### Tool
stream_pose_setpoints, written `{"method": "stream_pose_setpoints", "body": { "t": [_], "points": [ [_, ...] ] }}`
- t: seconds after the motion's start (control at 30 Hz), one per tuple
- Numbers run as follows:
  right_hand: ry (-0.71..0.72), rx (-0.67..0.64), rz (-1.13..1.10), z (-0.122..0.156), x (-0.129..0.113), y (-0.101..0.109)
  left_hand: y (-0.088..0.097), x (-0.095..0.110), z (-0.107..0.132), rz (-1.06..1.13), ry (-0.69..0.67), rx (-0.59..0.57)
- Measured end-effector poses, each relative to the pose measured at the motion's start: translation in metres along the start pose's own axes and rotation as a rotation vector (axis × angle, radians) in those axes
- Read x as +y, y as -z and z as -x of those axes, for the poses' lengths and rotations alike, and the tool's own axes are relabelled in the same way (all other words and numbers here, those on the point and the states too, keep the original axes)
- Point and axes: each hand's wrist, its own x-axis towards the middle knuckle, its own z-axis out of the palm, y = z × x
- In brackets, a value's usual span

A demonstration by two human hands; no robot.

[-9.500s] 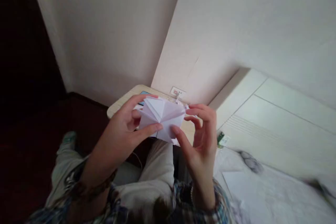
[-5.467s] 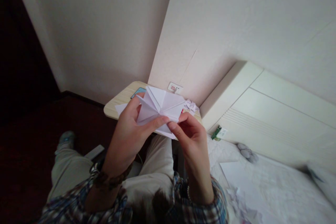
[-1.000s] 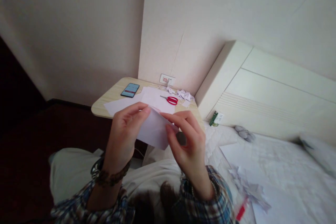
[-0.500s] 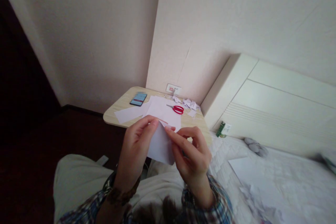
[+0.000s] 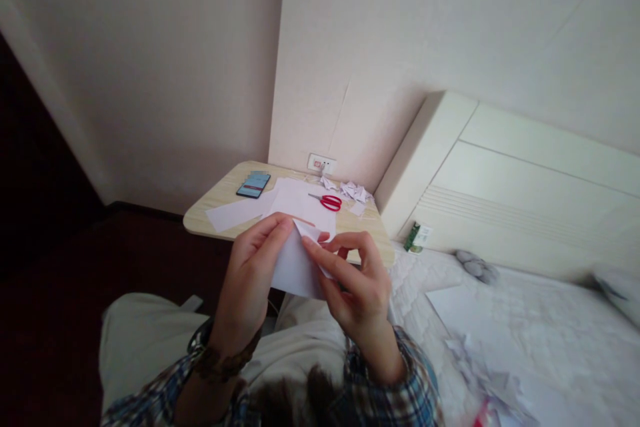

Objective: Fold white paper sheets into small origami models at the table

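A white sheet of paper (image 5: 297, 270) is held up in front of me over my lap. My left hand (image 5: 257, 253) pinches its upper left edge between thumb and fingers. On the other side, my right hand (image 5: 353, 273) grips the paper, its thumb and forefinger at a flap folded over at the top right corner. Part of the sheet is hidden behind the fingers. Beyond my hands, red-handled scissors (image 5: 330, 203) lie on white paper sheets (image 5: 290, 197) on the small table (image 5: 220, 203).
A phone (image 5: 253, 184) and folded paper pieces (image 5: 354, 191) rest on the table, below a wall socket (image 5: 321, 163). To the right, the bed (image 5: 415, 287) holds a sheet, a heap of paper pieces (image 5: 493, 380), a green-and-white packet (image 5: 418, 238) and a grey plush-looking thing (image 5: 477, 266).
The top right corner of the paper is now turned over into a visible flap under my right fingers. My view has shifted slightly, bringing more of the bed's paper heap into sight.
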Motion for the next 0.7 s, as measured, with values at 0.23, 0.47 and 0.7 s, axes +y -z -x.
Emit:
{"method": "stream_pose_setpoints", "body": {
  "t": [0.23, 0.47, 0.7],
  "points": [
    [-0.054, -0.025, 0.031, 0.002, 0.001, -0.003, -0.001, 0.001, -0.001, -0.097, -0.06, -0.005],
    [-0.11, -0.088, -0.157, 0.004, -0.003, -0.001, 0.001, 0.002, -0.002, -0.085, -0.093, 0.027],
    [-0.371, 0.095, -0.338, -0.006, -0.01, -0.001, -0.004, -0.003, 0.0, -0.218, -0.204, 0.036]
  ]
}}
